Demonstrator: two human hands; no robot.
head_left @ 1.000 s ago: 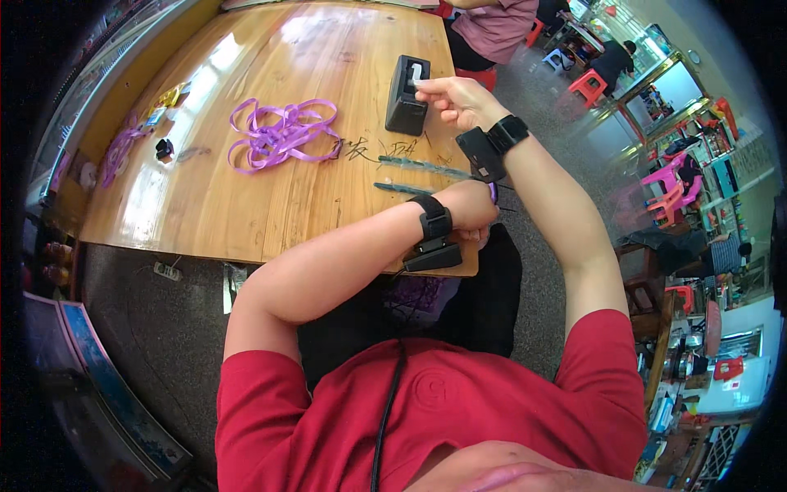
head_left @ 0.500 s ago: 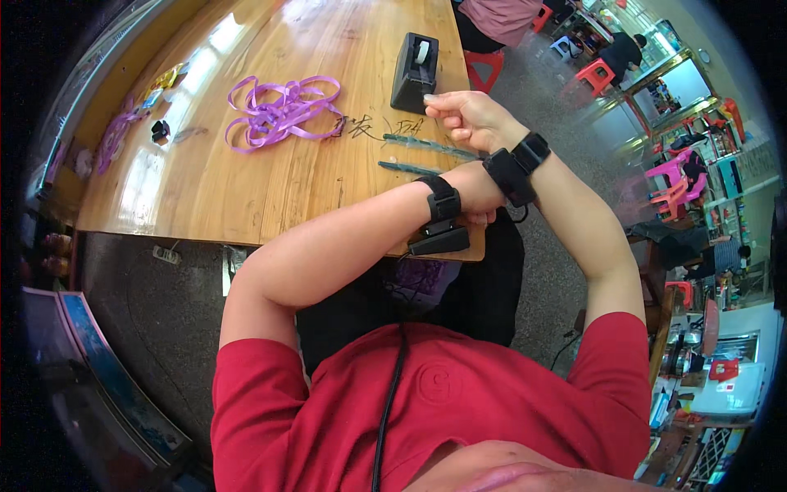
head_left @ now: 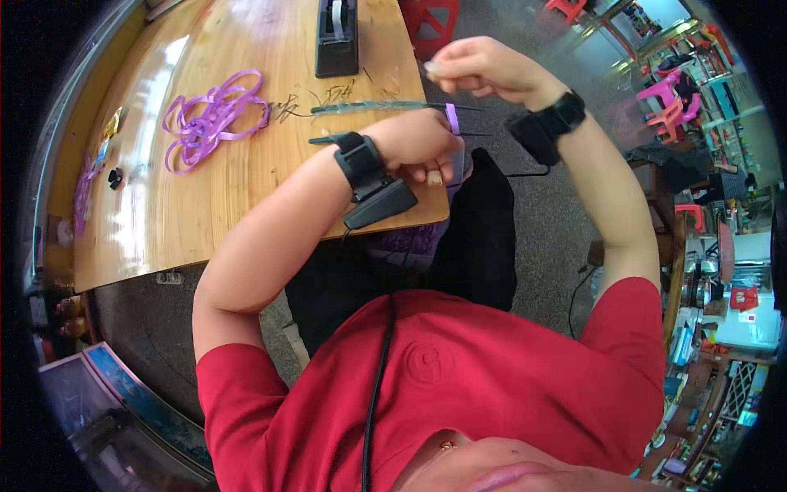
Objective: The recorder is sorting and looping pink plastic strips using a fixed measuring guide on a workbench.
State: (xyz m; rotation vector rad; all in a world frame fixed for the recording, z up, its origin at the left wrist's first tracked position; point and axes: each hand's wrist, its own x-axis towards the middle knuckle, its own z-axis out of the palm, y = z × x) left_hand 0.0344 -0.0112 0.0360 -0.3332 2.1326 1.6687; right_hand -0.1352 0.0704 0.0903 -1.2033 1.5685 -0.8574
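My left hand (head_left: 416,141) is at the table's near right corner, fingers curled under and partly hidden. A short band of purple ribbon (head_left: 452,120) shows at its fingers. Two slim dark green sticks lie by this hand: the longer stick (head_left: 369,107) just beyond it, the other stick (head_left: 321,140) mostly covered by hand and wrist. Thin dark tips stick out to the right. Off the table's right edge, my right hand (head_left: 485,72) is raised, thumb and finger pinched on a small pale bit that looks like clear tape. The black tape dispenser (head_left: 337,51) stands at the far side.
A loose tangle of purple ribbon (head_left: 215,123) lies on the wooden table (head_left: 270,184). Farther left are a small black object (head_left: 116,178) and more purple ribbon (head_left: 84,201). A red stool (head_left: 432,29) stands past the table. Both my wrists wear black strapped devices.
My right hand has left the tape dispenser and moved right, past the table edge. The view has shifted, so table items appear farther left. Purple ribbon now shows at my left fingers.
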